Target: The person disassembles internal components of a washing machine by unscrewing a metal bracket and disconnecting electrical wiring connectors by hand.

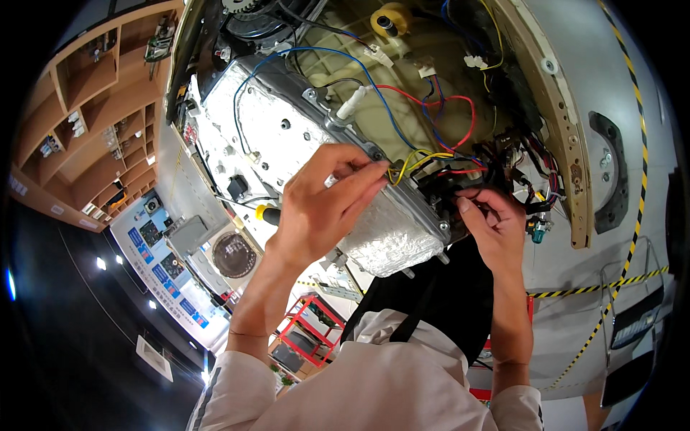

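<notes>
An opened machine housing fills the upper view, with a foil-covered metal box point(388, 237) along its near side. My left hand point(320, 205) is over this box, thumb and fingers pinched together at the end of a yellow wire point(411, 164). At the box's right end, my right hand point(497, 224) has its fingers curled in beside dark wiring point(467, 176); whatever lies between them is hidden. A red wire point(471, 118) and a blue wire point(374, 86) loop across the cavity beyond my hands. A white connector point(352, 103) stands near the box's far edge.
The housing's tan metal edge point(568, 136) runs down the right. A bundle of wires and a green-tipped part point(537, 233) hang beside it. Below my left hand is a yellow-and-black knob-like part point(267, 214). Wooden shelves point(93, 136) and a red frame point(305, 323) are farther off.
</notes>
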`<state>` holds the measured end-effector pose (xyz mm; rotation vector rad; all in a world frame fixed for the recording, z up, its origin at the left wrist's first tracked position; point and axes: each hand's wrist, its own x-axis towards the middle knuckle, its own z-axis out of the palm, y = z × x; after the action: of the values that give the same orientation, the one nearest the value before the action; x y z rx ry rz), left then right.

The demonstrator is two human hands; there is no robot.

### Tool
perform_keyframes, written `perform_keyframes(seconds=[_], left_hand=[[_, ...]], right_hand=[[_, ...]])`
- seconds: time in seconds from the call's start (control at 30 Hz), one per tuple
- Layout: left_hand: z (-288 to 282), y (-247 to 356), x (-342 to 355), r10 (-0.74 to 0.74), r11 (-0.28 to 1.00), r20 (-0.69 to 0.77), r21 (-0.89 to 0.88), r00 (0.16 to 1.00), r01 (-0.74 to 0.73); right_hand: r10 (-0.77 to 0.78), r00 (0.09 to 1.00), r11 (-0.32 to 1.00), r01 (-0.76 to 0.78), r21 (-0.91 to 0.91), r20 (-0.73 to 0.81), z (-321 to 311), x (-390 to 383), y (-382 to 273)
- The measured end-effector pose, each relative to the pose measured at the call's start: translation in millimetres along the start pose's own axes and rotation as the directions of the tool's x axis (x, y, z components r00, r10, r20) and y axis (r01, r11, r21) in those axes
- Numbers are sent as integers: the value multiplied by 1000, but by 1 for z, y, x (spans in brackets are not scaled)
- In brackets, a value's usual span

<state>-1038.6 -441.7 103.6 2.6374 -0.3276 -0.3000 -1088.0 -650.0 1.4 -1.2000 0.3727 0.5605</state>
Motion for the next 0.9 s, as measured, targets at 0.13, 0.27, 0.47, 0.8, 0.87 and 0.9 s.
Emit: perform_keyframes(seconds=[0.13,0.27,0.47,0.8,0.87,0.9], left_hand=[[-10,2,14,53,994,167,87,984,-68],[-3,1,17,112,988,142,89,984,-126],[4,0,16,87,993,115,74,990,-95],[7,-1,20,117,989,97,77,988,-124],[8,-1,20,106,991,84,69,991,-112],[8,-1,21,103,992,91,68,991,-109]], right_hand=[[-9,1000,1000,9,3,-3,1,-1,3],[-26,999,999,25,-25,-28,2,-2,3],[-62,998,998,62,-34,-1,1,-6,11],[-246,968,964,239,-121,-50,7,-6,9],[-189,982,974,185,-133,-14,4,-7,5],[-188,982,972,185,-146,-12,4,-7,5]])
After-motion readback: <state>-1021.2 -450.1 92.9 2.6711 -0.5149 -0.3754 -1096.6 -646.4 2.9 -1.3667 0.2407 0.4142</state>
